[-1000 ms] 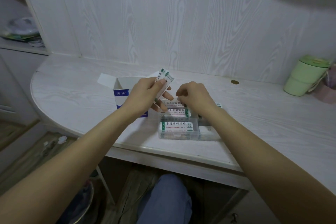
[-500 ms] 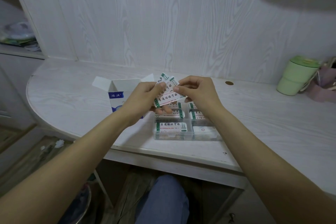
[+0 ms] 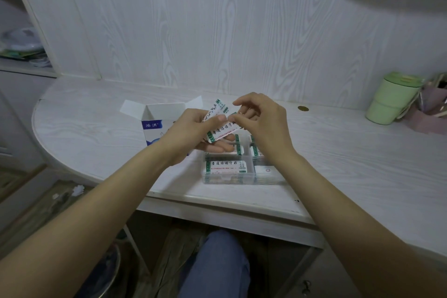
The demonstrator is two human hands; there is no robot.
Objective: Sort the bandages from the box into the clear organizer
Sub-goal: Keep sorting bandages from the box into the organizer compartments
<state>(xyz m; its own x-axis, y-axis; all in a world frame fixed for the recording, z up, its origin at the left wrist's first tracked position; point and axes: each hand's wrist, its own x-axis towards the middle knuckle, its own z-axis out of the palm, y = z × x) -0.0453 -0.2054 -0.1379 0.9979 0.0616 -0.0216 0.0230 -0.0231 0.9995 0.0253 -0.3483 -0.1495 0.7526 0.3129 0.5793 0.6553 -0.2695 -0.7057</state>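
Observation:
My left hand (image 3: 191, 132) holds a small stack of white bandage packets (image 3: 221, 132) with green ends and red print, raised above the clear organizer (image 3: 228, 178). My right hand (image 3: 263, 126) pinches the right end of the front packet between thumb and forefinger. The organizer sits near the table's front edge, and bandage packets (image 3: 226, 167) lie in its compartments. The open white and blue box (image 3: 154, 126) stands upright just left of my left hand, its flaps spread.
A green lidded cup (image 3: 393, 99) and a pink holder (image 3: 433, 113) stand at the far right of the white table (image 3: 96, 143). A round brass cap (image 3: 302, 108) is set into the tabletop. A shelf with clutter (image 3: 21, 48) lies at left.
My right hand rose from the organizer to the packets in my left hand and now pinches the front one. Both hands lifted slightly.

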